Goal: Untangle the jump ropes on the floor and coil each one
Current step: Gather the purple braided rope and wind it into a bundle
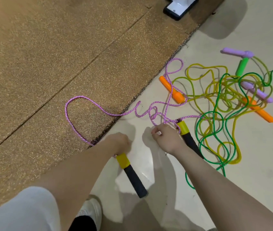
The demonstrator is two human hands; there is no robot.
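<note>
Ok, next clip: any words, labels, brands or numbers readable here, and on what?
None can be read.
Rope handles: plain colours, no print showing.
White and black object at the top edge: no text visible.
Mat and floor: unmarked.

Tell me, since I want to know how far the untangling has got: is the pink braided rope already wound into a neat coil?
No: the pink braided rope lies in loose loops across the mat and floor.
</note>
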